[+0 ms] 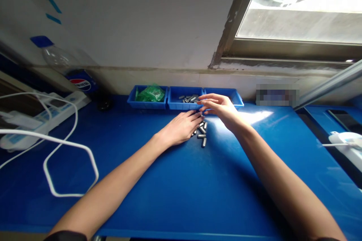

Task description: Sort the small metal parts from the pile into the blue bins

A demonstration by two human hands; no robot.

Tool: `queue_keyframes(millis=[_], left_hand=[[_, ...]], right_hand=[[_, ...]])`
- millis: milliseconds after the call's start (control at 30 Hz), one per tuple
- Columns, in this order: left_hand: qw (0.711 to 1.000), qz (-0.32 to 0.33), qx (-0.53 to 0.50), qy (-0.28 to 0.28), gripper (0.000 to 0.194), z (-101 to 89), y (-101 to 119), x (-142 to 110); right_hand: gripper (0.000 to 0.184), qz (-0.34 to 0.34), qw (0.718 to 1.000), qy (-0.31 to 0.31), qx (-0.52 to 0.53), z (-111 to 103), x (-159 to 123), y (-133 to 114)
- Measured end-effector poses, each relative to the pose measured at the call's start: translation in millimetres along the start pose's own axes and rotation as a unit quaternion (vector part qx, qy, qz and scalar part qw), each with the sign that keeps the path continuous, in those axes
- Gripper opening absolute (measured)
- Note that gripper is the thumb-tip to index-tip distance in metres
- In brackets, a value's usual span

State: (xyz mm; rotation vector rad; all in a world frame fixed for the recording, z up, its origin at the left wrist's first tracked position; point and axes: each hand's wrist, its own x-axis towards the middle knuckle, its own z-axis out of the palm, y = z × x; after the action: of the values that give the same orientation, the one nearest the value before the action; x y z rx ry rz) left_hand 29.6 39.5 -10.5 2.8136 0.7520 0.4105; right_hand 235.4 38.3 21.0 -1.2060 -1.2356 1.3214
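Note:
Several small dark metallic cylinders lie loose on the blue tabletop. My left hand rests flat beside them, palm down, its fingers stretched out and covering part of the group. Just above and to the right, my right hand hovers with fingers extended and slightly bent, in front of the right bin. I see nothing held in it. More of the same cylinders lie in the middle blue bin. The left bin holds a green plastic bag. The right bin's contents are mostly hidden by my right hand.
A cola bottle stands at the left by the wall. Near it are a white power strip and looping white cables. A phone and a white device lie at the right, below a window.

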Motion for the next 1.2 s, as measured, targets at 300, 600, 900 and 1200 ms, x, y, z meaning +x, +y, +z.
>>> queue_keyframes(millis=[300, 600, 900, 1200], left_hand=[[0.996, -0.079, 0.049, -0.017, 0.036, -17.1, -8, -6], [0.986, -0.152, 0.063, 0.017, 0.015, -21.1, -13, -8], [0.928, -0.161, -0.261, 0.213, 0.014, -24.1, -12, -3], [0.815, -0.227, -0.481, 0.229, 0.028, -23.9, -13, 3]], right_hand=[[0.030, 0.001, 1.000, 0.009, -0.001, 0, 0, -2], [0.030, 0.015, 1.000, 0.000, -0.002, -1, 1, 0], [0.026, 0.022, 0.996, -0.035, -0.076, -6, -1, -7], [0.040, 0.014, 0.994, -0.106, -0.037, -4, -8, -11]])
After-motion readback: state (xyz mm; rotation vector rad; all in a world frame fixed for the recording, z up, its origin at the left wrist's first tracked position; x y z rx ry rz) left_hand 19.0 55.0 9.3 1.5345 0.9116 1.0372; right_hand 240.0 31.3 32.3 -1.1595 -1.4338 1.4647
